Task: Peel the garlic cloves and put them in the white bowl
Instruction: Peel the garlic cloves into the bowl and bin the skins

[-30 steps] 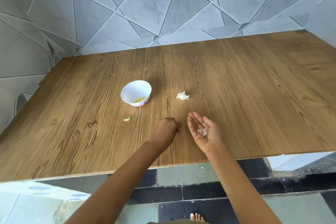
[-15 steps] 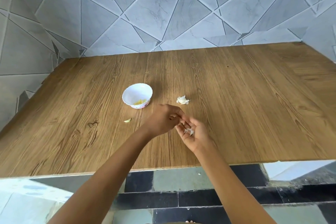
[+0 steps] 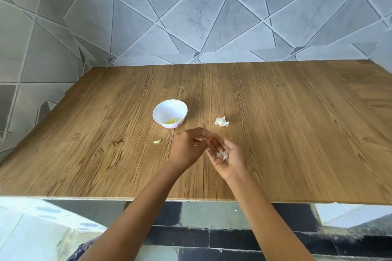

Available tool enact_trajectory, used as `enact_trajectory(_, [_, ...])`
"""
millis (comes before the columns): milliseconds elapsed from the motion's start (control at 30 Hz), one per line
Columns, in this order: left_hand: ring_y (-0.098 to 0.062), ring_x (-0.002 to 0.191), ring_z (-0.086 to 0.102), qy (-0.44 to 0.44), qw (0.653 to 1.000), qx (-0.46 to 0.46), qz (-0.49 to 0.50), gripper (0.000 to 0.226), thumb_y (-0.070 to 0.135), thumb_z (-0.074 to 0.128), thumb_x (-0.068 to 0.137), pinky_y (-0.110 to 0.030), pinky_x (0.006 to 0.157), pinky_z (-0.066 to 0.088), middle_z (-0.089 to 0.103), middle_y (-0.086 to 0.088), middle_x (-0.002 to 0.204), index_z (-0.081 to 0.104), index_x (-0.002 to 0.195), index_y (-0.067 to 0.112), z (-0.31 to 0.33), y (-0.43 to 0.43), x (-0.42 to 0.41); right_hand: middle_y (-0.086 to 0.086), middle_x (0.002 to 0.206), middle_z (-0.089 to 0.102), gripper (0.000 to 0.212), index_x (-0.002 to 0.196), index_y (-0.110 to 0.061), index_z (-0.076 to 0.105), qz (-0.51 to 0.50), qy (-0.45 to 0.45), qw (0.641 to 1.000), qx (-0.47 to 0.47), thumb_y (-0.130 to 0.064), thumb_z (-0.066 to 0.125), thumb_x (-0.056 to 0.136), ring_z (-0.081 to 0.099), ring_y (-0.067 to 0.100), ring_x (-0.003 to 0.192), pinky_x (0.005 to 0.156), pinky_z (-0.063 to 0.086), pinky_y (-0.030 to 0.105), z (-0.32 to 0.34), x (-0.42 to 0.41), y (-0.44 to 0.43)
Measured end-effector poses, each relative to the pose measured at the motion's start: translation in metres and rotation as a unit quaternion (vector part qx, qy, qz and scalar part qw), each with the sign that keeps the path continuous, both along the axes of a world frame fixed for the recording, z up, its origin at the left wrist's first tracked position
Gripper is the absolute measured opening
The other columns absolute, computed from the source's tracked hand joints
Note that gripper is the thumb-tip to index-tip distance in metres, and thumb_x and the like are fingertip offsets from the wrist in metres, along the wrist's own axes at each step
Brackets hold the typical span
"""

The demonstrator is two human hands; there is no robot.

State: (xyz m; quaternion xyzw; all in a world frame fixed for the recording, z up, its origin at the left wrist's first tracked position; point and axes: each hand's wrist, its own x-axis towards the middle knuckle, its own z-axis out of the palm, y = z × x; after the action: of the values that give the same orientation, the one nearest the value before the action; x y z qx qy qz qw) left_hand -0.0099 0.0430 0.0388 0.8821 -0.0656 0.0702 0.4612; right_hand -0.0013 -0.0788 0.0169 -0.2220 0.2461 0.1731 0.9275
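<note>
Wood desk, tiled wall. Person's right hand has its grip spread, palm up with skins; left hand curled, can't tell if pinching. Just beyond, bowl holds peeled cloves; a clove left of the grip and garlic chunk aren't in yet.

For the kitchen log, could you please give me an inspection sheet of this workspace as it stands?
Surface: wooden table, set against the wall.
Job's things: white bowl holds yellowish peeled cloves; a garlic piece in skin lies right of it; one loose clove lies on the near side of the bowl.
Clutter: papery skins on the right palm.
Hands: right hand palm up, fingers straight; left hand curled at the right fingertips, contents unclear.
Cables: nothing seen.
Surroundings: tiled wall behind; dark floor tiles below.
</note>
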Motion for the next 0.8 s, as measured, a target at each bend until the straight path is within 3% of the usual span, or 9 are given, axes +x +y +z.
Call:
enact_trajectory(167, [-0.002,0.084,0.064,0.002,0.99,0.001,0.141,0.028,0.0,0.064,0.081,-0.006,0.075,0.047,0.068,0.011,0.097,0.07,0.105,0.015,-0.02,0.042,-0.022,0.014,0.084,0.072,0.033,0.099,0.002,0.064,0.052,-0.015,0.999,-0.003,-0.017,0.037,0.101,0.067,0.023,0.082,0.069,0.057,0.029,-0.006,0.001,0.011])
enact_trajectory(267, [0.0,0.084,0.063,0.02,0.975,-0.031,0.219,0.03,-0.002,0.064,0.081,-0.004,0.075,0.046,0.067,0.011,0.096,0.069,0.105,0.014,-0.026,0.068,-0.044,0.014,0.083,0.073,0.034,0.099,0.003,0.063,0.105,-0.012,0.994,-0.007,-0.018,0.037,0.101,0.069,0.023,0.079,0.068,0.058,0.029,-0.007,-0.001,0.033])
enact_trajectory(467, [0.002,0.087,0.065,0.031,0.908,-0.117,0.402,0.028,0.0,0.062,0.083,-0.019,0.085,0.052,0.069,0.01,0.098,0.069,0.106,0.016,-0.031,0.125,-0.113,0.016,0.084,0.072,0.034,0.098,0.004,0.063,0.276,-0.009,0.961,0.008,-0.017,0.037,0.101,0.072,0.023,0.072,0.066,0.059,0.03,-0.007,-0.019,0.115])
enact_trajectory(600, [-0.008,0.095,0.065,0.038,0.856,-0.15,0.494,0.027,0.002,0.063,0.083,-0.027,0.09,0.052,0.069,0.008,0.101,0.068,0.105,0.018,-0.033,0.161,-0.172,0.017,0.084,0.071,0.033,0.098,0.004,0.063,0.369,-0.008,0.929,0.017,-0.016,0.036,0.1,0.071,0.023,0.073,0.07,0.058,0.032,-0.006,-0.046,0.175])
enact_trajectory(700, [-0.007,0.101,0.063,0.038,0.83,-0.154,0.534,0.026,0.006,0.065,0.084,-0.026,0.092,0.05,0.068,0.011,0.106,0.068,0.104,0.022,-0.038,0.187,-0.214,0.016,0.084,0.071,0.033,0.1,0.004,0.061,0.423,-0.017,0.906,0.011,-0.014,0.034,0.101,0.071,0.023,0.074,0.071,0.058,0.031,-0.008,-0.067,0.22])
enact_trajectory(800, [-0.006,0.103,0.061,0.043,0.807,-0.156,0.568,0.027,0.008,0.067,0.083,-0.014,0.085,0.047,0.067,0.014,0.106,0.066,0.101,0.028,-0.048,0.218,-0.252,0.016,0.083,0.071,0.032,0.1,0.005,0.061,0.462,-0.018,0.887,-0.003,-0.013,0.035,0.1,0.071,0.023,0.074,0.07,0.059,0.03,-0.015,-0.094,0.267])
